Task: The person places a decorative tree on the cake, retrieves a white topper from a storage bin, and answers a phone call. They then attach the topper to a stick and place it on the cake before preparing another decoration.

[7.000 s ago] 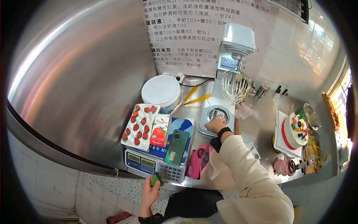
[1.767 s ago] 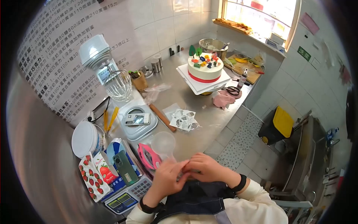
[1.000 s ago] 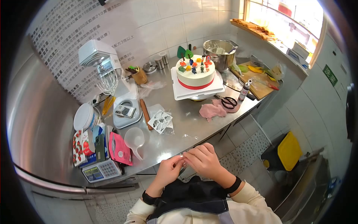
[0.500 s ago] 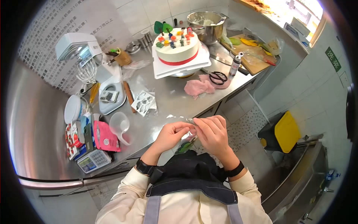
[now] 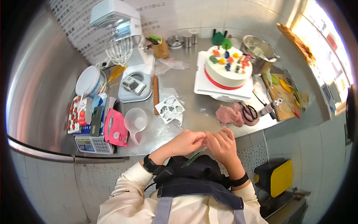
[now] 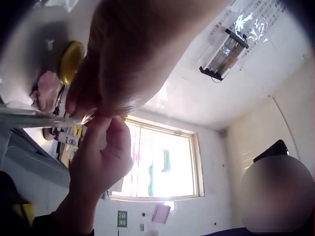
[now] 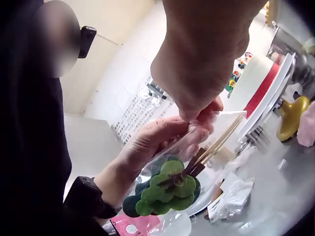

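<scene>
My left hand and right hand meet in front of the apron, just off the counter's front edge. Between them they pinch the top of a clear plastic bag. Inside it show green tree cake toppers with brown trunks and thin pale sticks. In the head view the bag is a narrow greenish strip hanging under the fingers. The fingertips overlap at the bag's edge, partly hidden by the right hand in the right wrist view. A white cake with a red ribbon and tree and figure toppers stands beyond.
On the counter lie a white silicone mold, a rolling pin, a plastic measuring cup and a pink pouch. A stand mixer is at back left. Scissors lie on a pink cloth.
The right hand has left the phone on the mixer base, and the left hand has come away from beside the scale with the bag. Both now pinch the bag together. The head view has turned right.
</scene>
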Available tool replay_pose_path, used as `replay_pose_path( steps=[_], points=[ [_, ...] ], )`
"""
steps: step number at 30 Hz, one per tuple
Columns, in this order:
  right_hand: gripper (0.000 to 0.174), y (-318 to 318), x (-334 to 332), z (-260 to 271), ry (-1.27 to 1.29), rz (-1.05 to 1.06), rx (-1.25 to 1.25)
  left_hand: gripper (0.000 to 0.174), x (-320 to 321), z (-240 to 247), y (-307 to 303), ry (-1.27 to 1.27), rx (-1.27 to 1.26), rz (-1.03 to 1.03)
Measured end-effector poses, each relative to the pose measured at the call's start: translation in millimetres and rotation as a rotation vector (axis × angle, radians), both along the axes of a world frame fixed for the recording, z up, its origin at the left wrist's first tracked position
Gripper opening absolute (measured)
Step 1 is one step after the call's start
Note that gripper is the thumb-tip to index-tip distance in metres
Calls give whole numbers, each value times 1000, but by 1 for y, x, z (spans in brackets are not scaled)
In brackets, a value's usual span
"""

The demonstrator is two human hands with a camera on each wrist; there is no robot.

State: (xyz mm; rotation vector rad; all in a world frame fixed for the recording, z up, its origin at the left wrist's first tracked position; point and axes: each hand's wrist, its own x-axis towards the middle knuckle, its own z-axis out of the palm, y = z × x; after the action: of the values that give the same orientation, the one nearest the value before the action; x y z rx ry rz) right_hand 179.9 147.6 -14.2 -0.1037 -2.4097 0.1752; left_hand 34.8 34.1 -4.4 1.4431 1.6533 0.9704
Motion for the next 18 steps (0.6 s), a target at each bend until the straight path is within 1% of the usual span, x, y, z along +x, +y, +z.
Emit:
replay_pose_path(
  steps=[1,2,3,5,6,8,9,11,12,13,15,16,18],
  points=[
    [24,1,-6,-3,-31,11,5,20,-2,-3,-2,11,-41,32],
    [26,3,-11,-1,-51,73,-73,19,-4,1,-4,38,-53,53],
    [26,6,-16,1,-61,95,-78,19,-7,-2,-7,27,-58,75],
    [38,16,-27,2,-52,261,-450,19,-15,-8,-13,-143,-38,101],
    [38,18,-32,1,-66,283,-450,19,-18,-9,-15,-152,-37,125],
    [52,18,-39,-4,-243,388,-890,16,-19,-6,-19,-149,-107,214],
    [52,17,-42,-7,-271,402,-898,16,-16,-7,-20,-170,-113,237],
    [60,15,-50,-11,-31,306,-581,15,-10,-6,-18,-134,-77,384],
    [47,15,-55,-8,43,297,-555,17,-7,-11,-18,-127,15,448],
    [47,22,-59,-6,41,312,-553,17,-5,-11,-17,-124,18,462],
    [32,34,-65,-4,-63,342,-268,19,-1,-10,-17,-249,90,551],
    [32,38,-69,-4,-64,354,-272,19,0,-11,-16,-247,88,564],
    [20,43,-76,-6,-19,445,-220,20,2,-13,-15,-56,69,572]
  ],
)
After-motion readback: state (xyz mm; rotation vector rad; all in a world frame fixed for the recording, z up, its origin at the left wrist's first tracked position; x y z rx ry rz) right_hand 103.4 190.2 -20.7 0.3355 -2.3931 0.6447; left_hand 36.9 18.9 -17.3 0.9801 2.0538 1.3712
